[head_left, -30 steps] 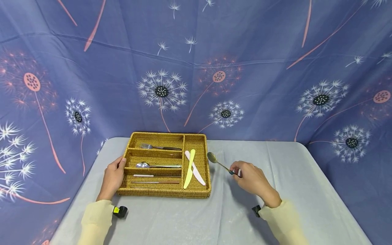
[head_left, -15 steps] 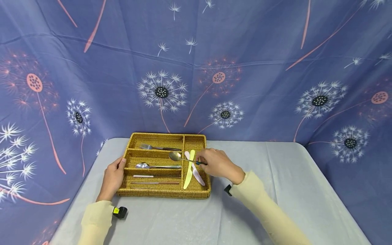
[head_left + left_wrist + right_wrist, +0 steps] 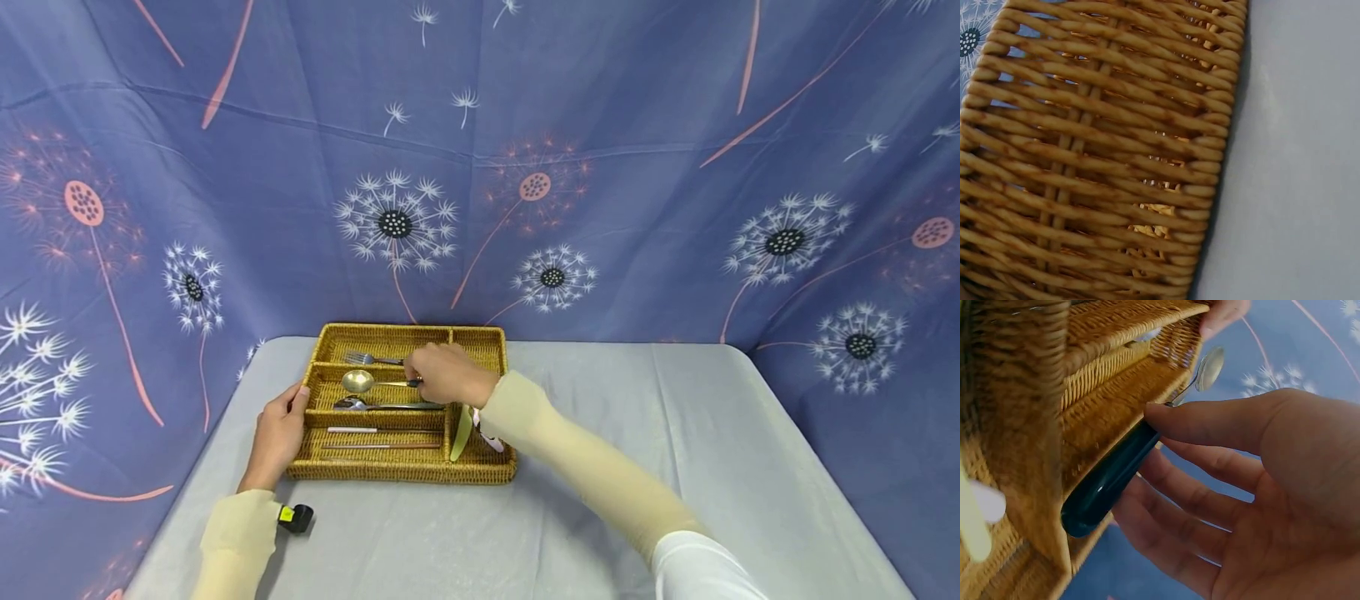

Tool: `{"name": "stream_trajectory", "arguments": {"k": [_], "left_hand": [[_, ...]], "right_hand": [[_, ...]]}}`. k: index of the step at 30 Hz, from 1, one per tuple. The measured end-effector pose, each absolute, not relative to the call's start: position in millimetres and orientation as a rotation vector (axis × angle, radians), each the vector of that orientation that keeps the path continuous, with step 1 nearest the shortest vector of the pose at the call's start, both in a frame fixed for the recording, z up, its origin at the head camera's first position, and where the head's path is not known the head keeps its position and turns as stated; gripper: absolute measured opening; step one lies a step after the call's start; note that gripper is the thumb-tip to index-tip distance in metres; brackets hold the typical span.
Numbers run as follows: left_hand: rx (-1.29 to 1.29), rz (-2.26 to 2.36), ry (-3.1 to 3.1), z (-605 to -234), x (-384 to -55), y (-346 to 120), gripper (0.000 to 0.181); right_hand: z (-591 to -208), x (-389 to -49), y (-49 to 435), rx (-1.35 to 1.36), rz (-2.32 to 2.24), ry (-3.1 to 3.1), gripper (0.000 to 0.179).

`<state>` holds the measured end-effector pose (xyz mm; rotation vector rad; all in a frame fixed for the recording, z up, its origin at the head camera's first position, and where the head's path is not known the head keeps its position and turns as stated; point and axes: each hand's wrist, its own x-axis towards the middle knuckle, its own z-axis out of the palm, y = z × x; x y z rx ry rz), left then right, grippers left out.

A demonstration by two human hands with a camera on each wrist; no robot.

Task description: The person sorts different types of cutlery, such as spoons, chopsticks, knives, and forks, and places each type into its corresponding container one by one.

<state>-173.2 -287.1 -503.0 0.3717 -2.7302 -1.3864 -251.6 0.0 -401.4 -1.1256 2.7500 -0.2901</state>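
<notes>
My right hand (image 3: 450,375) pinches a spoon (image 3: 357,382) by its dark green handle (image 3: 1110,478), between thumb and fingers. Its bowl points left, over the middle left compartment of a woven wicker cutlery tray (image 3: 397,472). Below it in the same compartment lies another spoon (image 3: 349,404), silver, partly in shadow. At the tray's left wall, my left hand (image 3: 276,433) grips the rim with the thumb on top. A fork (image 3: 358,358) lies in the back compartment, its handle partly hidden by my right hand.
Two slim sticks, one white-ended (image 3: 352,430) and one brown-ended (image 3: 416,447), lie in the front compartment. A yellow knife (image 3: 461,437) and a pink knife (image 3: 491,444) lie crossed on the right, partly covered by my sleeve. Grey cloth covers the table (image 3: 600,400); patterned curtain (image 3: 637,208) stands behind.
My right hand has carried the green-handled spoon left from beside the tray, across the knives, to the middle left compartment. My left hand has stayed at the tray's rim.
</notes>
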Motion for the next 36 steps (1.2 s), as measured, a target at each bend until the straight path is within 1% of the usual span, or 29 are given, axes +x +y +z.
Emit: {"name": "stream_trajectory", "arguments": {"k": [2, 5, 6, 9, 17, 20, 22, 25, 26, 27, 30, 36], "left_hand": [[0.373, -1.386, -2.727, -502.3, -173.8, -286.3, 0.067], [0.373, -1.384, -2.727, -502.5, -174.4, -285.8, 0.067], [0.373, -1.383, -2.727, -502.7, -174.3, -285.6, 0.066], [0.370, -1.378, -2.727, -503.4, -174.2, -285.1, 0.065], [0.367, -1.376, -2.714, -501.3, -175.6, -283.1, 0.065], [0.361, -1.368, -2.711, -501.9, -176.0, -283.4, 0.065], [0.358, -1.369, -2.714, -502.9, -176.1, -283.7, 0.066], [0.359, -1.377, -2.722, -505.1, -176.3, -284.1, 0.066], [0.359, -1.379, -2.727, -505.6, -176.5, -284.3, 0.066], [0.360, -1.380, -2.730, -506.3, -176.5, -284.4, 0.066], [0.358, -1.379, -2.735, -506.8, -176.4, -284.2, 0.066], [0.356, -1.361, -2.724, -504.7, -173.2, -285.9, 0.066]], "right_hand": [[-404.9, -255.7, -10.3, -1.150, -0.293, 2.737, 0.022], [-411.5, -259.8, -23.3, -1.163, -0.287, 2.713, 0.045], [-413.5, -260.6, -26.9, -1.165, -0.276, 2.705, 0.050], [-419.4, -261.5, -36.0, -1.163, -0.239, 2.694, 0.055], [-427.2, -264.2, -46.2, -1.150, -0.196, 2.678, 0.055], [-429.8, -264.6, -45.8, -1.142, -0.181, 2.683, 0.051], [-431.2, -263.9, -43.7, -1.133, -0.189, 2.685, 0.042], [-430.8, -261.3, -37.2, -1.102, -0.222, 2.690, 0.015], [-429.8, -259.9, -33.9, -1.091, -0.248, 2.692, 0.016], [-428.0, -258.0, -29.7, -1.082, -0.280, 2.698, 0.023], [-422.8, -250.5, -12.1, -1.074, -0.392, 2.727, 0.030], [-419.2, -225.6, 41.4, -1.033, -0.747, 2.791, 0.030]]}}
